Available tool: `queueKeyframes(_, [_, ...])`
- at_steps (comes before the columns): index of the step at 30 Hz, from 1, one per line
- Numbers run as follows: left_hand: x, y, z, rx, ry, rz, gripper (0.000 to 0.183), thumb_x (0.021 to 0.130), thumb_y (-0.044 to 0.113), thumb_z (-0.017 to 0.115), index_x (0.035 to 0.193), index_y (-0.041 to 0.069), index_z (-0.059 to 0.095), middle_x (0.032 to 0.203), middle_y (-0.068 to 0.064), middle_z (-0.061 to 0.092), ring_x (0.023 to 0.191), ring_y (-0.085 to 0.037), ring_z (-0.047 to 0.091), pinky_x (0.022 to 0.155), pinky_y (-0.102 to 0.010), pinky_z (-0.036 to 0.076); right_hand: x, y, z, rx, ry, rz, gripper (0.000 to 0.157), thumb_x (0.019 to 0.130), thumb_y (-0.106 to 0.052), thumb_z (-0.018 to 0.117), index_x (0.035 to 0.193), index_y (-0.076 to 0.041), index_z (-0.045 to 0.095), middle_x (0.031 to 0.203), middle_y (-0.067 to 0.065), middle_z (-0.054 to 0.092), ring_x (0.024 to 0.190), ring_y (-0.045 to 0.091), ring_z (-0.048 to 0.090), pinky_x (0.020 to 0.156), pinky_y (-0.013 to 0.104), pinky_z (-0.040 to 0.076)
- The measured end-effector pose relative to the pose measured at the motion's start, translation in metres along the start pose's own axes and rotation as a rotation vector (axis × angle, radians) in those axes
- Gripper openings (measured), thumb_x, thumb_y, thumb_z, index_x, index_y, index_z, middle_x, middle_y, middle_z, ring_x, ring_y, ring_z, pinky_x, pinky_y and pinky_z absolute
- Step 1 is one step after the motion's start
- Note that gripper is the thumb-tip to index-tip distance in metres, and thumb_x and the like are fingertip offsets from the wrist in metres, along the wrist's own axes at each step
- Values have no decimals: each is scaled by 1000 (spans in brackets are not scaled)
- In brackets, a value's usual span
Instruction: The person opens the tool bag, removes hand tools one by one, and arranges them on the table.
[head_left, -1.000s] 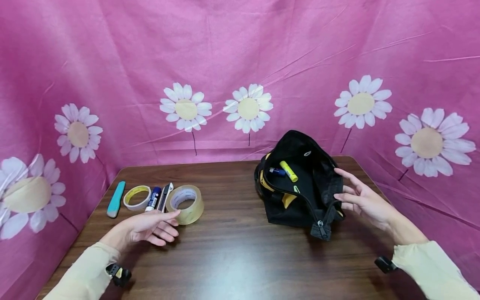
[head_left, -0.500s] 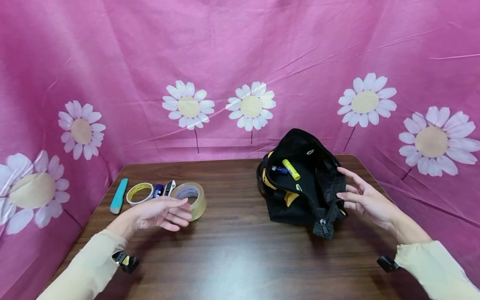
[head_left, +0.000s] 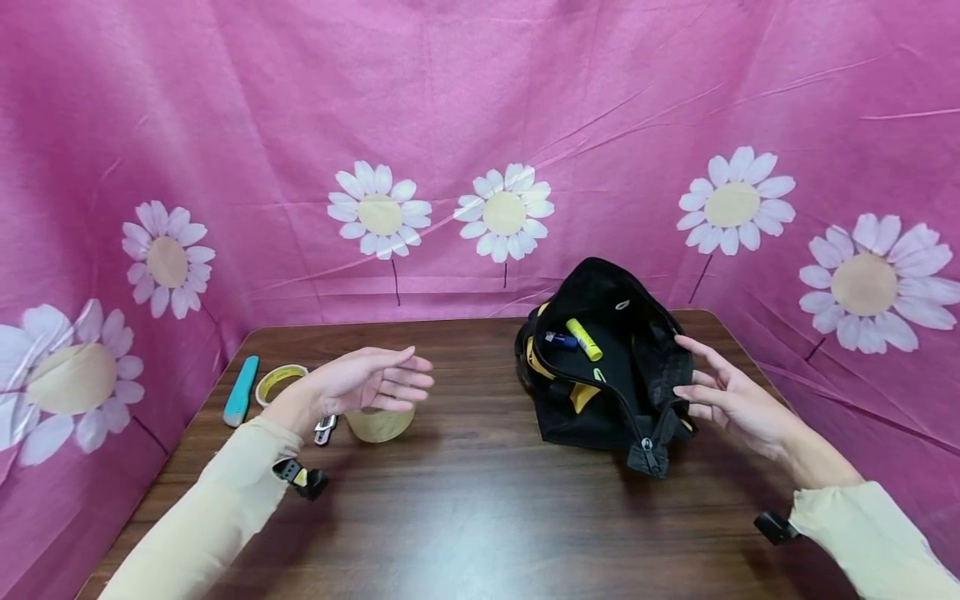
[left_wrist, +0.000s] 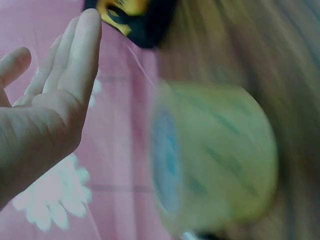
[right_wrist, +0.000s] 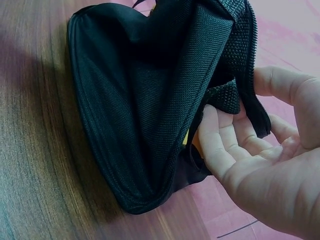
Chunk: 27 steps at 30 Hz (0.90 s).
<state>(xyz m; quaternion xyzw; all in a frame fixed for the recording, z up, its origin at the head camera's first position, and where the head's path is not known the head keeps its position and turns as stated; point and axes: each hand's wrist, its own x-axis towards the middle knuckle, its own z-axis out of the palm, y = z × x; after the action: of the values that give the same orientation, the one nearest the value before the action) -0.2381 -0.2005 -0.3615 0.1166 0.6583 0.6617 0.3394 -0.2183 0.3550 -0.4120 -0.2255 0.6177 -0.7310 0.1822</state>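
My left hand [head_left: 367, 382] hovers with its fingers straight over a wide roll of clear packing tape [head_left: 380, 425], holding nothing. In the left wrist view the tape roll [left_wrist: 225, 155] lies beside the palm, apart from it. My right hand [head_left: 738, 410] holds the right side of a black bag [head_left: 566, 427] at its unzipped mouth. Fingers tuck behind the fabric in the right wrist view, with the thumb near the zipper edge [right_wrist: 251, 55]. Inside the bag lie a bright yellow stick [head_left: 585, 339] and a small dark blue item [head_left: 560, 341].
Left of the packing tape are a box cutter [head_left: 325, 430], partly hidden by my left wrist, a narrow tape roll [head_left: 262, 388] with a yellow core, and a teal elongated tool [head_left: 242, 390]. Behind the wooden table [head_left: 480, 500] hangs a pink flowered cloth [head_left: 450, 100].
My left hand has moved up and to the right, from beside the packing tape to over it, now covering the blue-and-white stick. The right hand keeps its place on the bag.
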Motion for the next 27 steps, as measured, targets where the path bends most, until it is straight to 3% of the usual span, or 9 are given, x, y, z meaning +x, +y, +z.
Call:
queueKeyframes(8, [14, 45, 43, 11, -125, 143, 55, 110, 34, 43, 144, -10, 45, 132, -23, 63, 124, -44, 58, 101, -55, 49, -1, 2, -2, 41, -22, -17, 74, 105, 11, 37, 164, -25, 9, 131, 5, 56, 109, 13, 65, 88, 28, 57])
queueKeyframes(11, [17, 58, 55, 11, -146, 166, 52, 110, 31, 45, 143, -9, 46, 131, -22, 64, 127, -48, 54, 103, -57, 47, 0, 2, -2, 60, -35, -25, 74, 105, 12, 36, 164, -24, 8, 132, 5, 57, 111, 14, 65, 89, 29, 57])
queueKeyframes(18, [36, 86, 76, 34, -186, 202, 47, 109, 24, 47, 142, -10, 48, 130, -23, 64, 116, -36, 65, 102, -58, 47, 2, 3, -2, 64, -40, -15, 76, 105, 12, 37, 164, -26, 7, 133, 6, 58, 111, 15, 65, 89, 29, 57])
queueKeyframes(22, [49, 101, 95, 25, -231, 237, 41, 110, 17, 44, 141, -9, 49, 129, -22, 65, 117, -38, 64, 102, -58, 47, 0, 4, -1, 63, -27, 8, 76, 105, 11, 38, 164, -28, 8, 133, 5, 58, 110, 15, 66, 88, 28, 57])
queueKeyframes(27, [67, 116, 124, 38, -281, 254, 39, 108, 16, 49, 140, -8, 51, 123, -18, 66, 111, -35, 66, 98, -53, 52, -1, 3, 2, 31, 13, 44, 77, 105, 9, 42, 163, -30, 12, 127, 3, 61, 100, 12, 67, 71, 19, 56])
